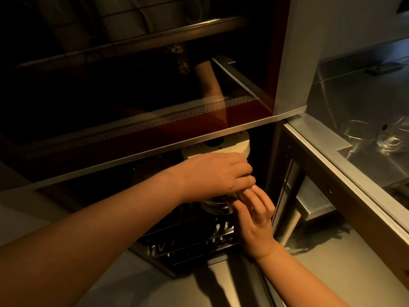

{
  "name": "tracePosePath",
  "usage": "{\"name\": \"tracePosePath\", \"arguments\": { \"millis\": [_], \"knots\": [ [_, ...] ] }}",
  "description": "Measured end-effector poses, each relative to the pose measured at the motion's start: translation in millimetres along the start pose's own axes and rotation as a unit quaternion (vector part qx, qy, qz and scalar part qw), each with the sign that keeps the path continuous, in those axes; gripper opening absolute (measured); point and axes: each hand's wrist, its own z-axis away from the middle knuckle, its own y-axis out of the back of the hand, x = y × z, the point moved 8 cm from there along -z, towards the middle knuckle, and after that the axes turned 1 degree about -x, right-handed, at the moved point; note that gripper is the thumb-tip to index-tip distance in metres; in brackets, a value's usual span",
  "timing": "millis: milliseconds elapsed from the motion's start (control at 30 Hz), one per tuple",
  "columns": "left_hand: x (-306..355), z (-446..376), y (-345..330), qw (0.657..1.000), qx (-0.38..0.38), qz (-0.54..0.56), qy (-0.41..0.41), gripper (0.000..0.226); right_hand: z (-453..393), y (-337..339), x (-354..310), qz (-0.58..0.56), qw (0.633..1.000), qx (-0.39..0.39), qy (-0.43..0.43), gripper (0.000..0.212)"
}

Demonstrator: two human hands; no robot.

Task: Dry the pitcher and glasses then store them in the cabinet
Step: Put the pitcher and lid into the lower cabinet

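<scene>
Darkness is our first worry: we are reaching under a pulled-out glass-fronted drawer into a dim lower rack, and we can hardly see where anything sets down.

At nine o'clock from the hands the rack shows only faint glints of wire and metal. We judge a glass lowered there could tip between wires or knock something we cannot make out.

At centre, our left hand curls over the top of a small object, fingers bent down around it; we take it for a drinking glass, since a clear rim or base glints just beneath, but we cannot tell for sure. Our right hand comes up from five o'clock, fingers fairly straight, fingertips touching the same object and the left fingers. A damp glass held this way could slip.

At twelve o'clock, just behind the left hand, stands a white cylindrical thing, close enough to be bumped. The drawer's metal front edge overhangs our wrists, so lifting sharply would knock it.

At three o'clock runs the steel counter, and on it, well apart, clear glassware awaits; a pitcher we cannot pick out with certainty.
</scene>
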Motion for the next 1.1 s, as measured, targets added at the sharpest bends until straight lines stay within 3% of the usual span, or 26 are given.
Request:
{"name": "tracePosePath", "arguments": {
  "millis": [200, 300, 633, 867, 1100],
  "knots": [
    [-15, 1, 0, 1.0, 0.007, 0.01, 0.011, 0.047, -4, -8, 3, -0.04, 0.99, -0.111, -0.074, 0.067],
    [-17, 1, 1, 1.0, 0.012, 0.006, 0.005, 0.047, -5, -9, 3, -0.071, 0.982, -0.141, -0.1, 0.076],
    [-20, 10, -3, 0.989, 0.088, 0.003, 0.119, 0.057, -9, -22, 11, -0.089, 0.972, -0.148, -0.158, 0.071],
    [14, 39, -51, 0.942, 0.108, 0.069, 0.31, 0.081, -9, -35, 15, -0.128, 0.969, -0.138, -0.163, 0.061],
    [17, 36, -70, 0.915, 0.159, 0.064, 0.366, 0.076, -3, -38, 30, -0.19, 0.955, -0.053, -0.222, 0.061]
  ]
}}
